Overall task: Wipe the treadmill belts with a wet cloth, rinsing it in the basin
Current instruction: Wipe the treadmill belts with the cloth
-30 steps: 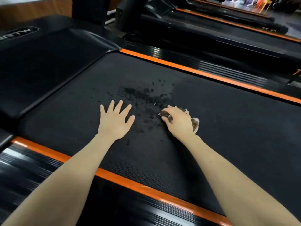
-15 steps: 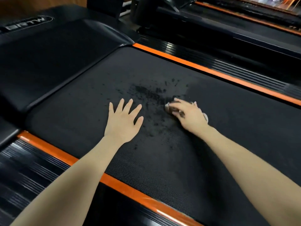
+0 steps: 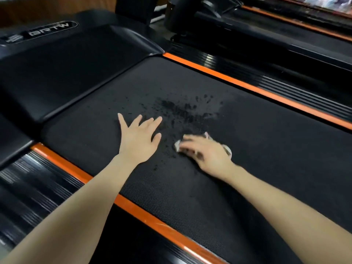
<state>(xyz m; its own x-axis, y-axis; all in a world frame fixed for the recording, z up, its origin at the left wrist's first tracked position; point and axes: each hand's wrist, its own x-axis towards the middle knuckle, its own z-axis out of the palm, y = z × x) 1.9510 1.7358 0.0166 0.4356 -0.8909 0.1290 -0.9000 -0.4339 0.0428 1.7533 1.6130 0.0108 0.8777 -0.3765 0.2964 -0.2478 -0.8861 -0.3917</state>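
My left hand [image 3: 139,141] lies flat and spread on the treadmill belt [image 3: 276,149], my right hand [image 3: 206,154] gripping the cloth [image 3: 228,150].

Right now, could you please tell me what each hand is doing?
Left hand: open, flat on the belt.
Right hand: holding the cloth.
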